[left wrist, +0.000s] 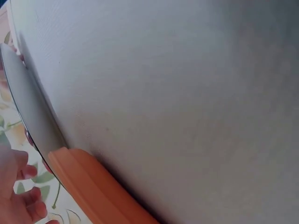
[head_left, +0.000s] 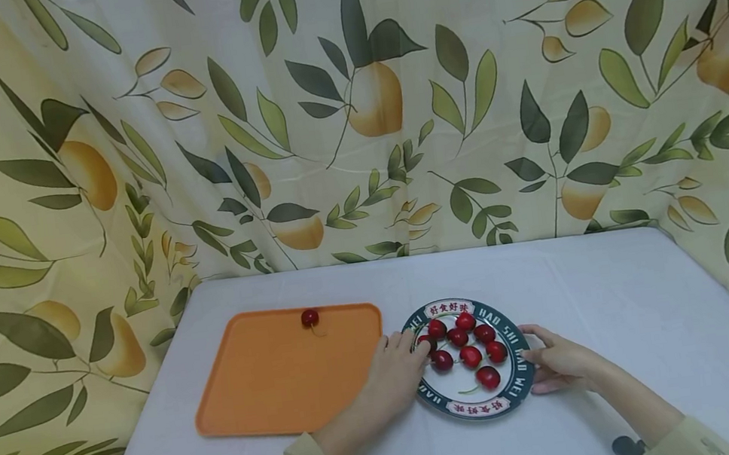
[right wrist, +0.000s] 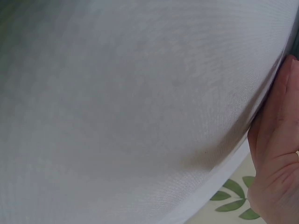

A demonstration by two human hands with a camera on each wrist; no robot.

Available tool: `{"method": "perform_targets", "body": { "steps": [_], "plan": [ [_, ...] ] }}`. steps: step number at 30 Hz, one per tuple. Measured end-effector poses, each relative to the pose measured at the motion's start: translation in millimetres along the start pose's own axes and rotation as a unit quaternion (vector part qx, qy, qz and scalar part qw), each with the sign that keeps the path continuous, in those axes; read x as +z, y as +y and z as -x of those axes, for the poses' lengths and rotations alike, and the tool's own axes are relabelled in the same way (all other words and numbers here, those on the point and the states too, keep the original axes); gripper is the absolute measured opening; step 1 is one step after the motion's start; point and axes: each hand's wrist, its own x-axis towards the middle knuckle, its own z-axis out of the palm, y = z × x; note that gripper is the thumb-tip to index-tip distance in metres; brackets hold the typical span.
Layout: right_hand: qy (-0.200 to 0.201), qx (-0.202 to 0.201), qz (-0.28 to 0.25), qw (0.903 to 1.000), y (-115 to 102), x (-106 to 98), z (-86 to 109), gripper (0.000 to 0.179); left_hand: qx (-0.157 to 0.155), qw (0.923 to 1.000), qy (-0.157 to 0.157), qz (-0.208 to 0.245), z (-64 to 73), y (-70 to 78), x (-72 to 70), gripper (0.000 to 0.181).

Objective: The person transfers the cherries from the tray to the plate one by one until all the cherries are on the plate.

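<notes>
A round plate (head_left: 512, 331) with a dark green lettered rim holds several red cherries (head_left: 470, 355), some with stems. My right hand (head_left: 561, 357) grips its right rim, the thumb on top and other fingers lower at the edge; the right wrist view shows part of this hand (right wrist: 278, 140) at the side. Over the plate's left rim, my left hand (head_left: 392, 368) reaches with loosely bent fingers to a partly covered cherry (head_left: 426, 342). In the left wrist view, those fingers (left wrist: 32, 198) stand apart beside the plate (left wrist: 30, 102); whether they touch the cherry is unclear.
An orange rectangular tray (head_left: 273, 375) lies left of the plate, with one stemmed cherry (head_left: 309, 318) near its back edge. Both stand on a table with a white cloth (head_left: 590, 283). Behind hangs a fruit-and-leaf patterned curtain (head_left: 487, 167).
</notes>
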Motion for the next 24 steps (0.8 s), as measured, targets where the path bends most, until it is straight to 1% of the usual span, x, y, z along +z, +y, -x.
{"method": "perform_targets", "body": {
  "steps": [3,5,8,11,14,16,20,24],
  "plan": [
    [-0.002,-0.001,-0.002,1.0,0.8,0.4,-0.2,0.056,-0.02,0.9996,0.018,-0.004,-0.9,-5.8,-0.9,0.028],
    [-0.003,-0.003,-0.003,1.0,1.2,0.6,-0.3,0.056,-0.038,0.999,0.02,-0.013,-2.3,-11.1,-0.3,0.029],
    [-0.002,-0.004,-0.002,1.0,1.4,0.8,-0.7,0.056,-0.068,0.9974,0.021,-0.013,-4.2,-21.4,0.4,0.03],
    [-0.003,-0.004,-0.002,1.0,1.4,0.8,-1.0,0.056,-0.097,0.9947,0.035,-0.008,-5.7,-33.2,2.3,0.029],
    [-0.005,-0.005,-0.003,1.0,1.6,0.5,-1.3,0.056,-0.121,0.9906,0.063,0.001,-6.6,-45.1,4.9,0.026],
    [-0.006,-0.006,-0.005,1.0,1.8,0.3,-1.5,0.056,-0.135,0.988,0.075,0.006,-6.6,-53.2,6.2,0.026],
    [-0.005,-0.005,-0.004,1.0,1.7,0.1,-1.8,0.056,-0.164,0.9816,0.097,0.013,-5.8,-68.2,7.5,0.025],
    [-0.002,-0.001,-0.003,1.0,1.1,-0.3,-1.9,0.056,-0.196,0.9744,0.107,0.021,-5.5,-80.7,9.2,0.024]
  ]
}}
